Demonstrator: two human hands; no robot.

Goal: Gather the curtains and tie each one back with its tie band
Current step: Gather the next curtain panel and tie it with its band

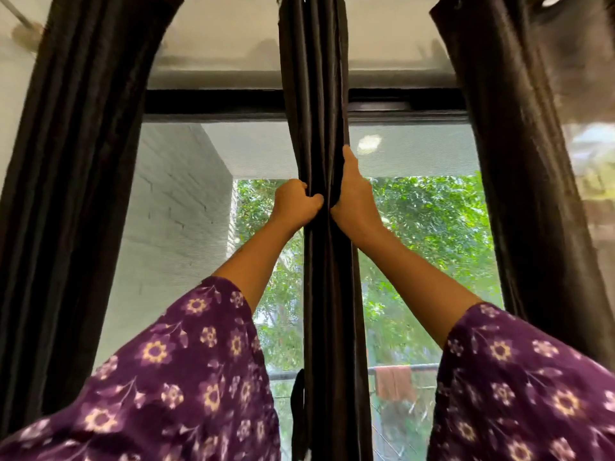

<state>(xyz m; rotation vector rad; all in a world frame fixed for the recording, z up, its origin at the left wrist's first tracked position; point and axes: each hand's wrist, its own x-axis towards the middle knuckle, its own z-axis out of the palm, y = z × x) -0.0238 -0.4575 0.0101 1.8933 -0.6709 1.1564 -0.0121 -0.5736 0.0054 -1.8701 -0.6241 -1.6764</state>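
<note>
In the head view, a dark brown middle curtain is seen hanging at the centre of the window, gathered into a narrow bundle of folds. Its long axis runs vertically, from the top edge of the picture down to the bottom edge.

The bundle is gripped from the left by the left hand, whose fingers are curled tightly into the folds. From the right it is clasped by the right hand, set slightly higher. One digit is stretched upward along the curtain's right edge, and the other fingers are wrapped out of sight behind the fabric. Both arms are raised, in purple floral sleeves.

Low on the left side of the bundle, a dark tie band is seen hanging loose, pointing downward.

A left curtain and a right curtain of the same fabric are hung at the sides, well apart from the middle one. Behind them a black window frame, a white brick wall, green trees and an orange-brown cloth draped over a rail are visible.
</note>
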